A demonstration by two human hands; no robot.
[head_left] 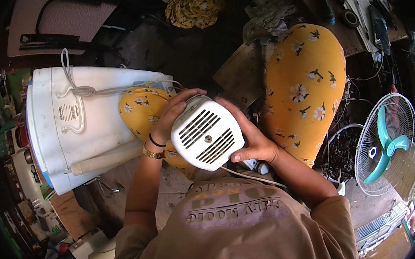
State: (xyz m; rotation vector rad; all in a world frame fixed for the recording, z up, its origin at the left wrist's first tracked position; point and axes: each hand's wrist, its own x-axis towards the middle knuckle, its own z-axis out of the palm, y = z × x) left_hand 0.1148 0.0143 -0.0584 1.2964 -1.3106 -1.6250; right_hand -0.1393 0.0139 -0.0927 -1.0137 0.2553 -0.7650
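Observation:
A white fan motor housing (206, 138) with two rows of dark vent slots and a small screw hole between them sits between my two hands, above my lap. My left hand (173, 112), with a watch and a dark band at the wrist, wraps its far left side. Fingers of my right hand (252, 138) lie along its far right side, the thumb pressed near its lower right edge. What lies under the housing is hidden. A pale cord (250, 176) runs from beneath it to the right, across the front of my shirt.
Left of me lies a white plastic appliance body (96, 114) with a cord knotted round its handle. A fan with turquoise blades (388, 147) stands at the right. Farther off are a chair (71, 14), a yellow flowered cloth (193, 9), and a cluttered bench (360, 24).

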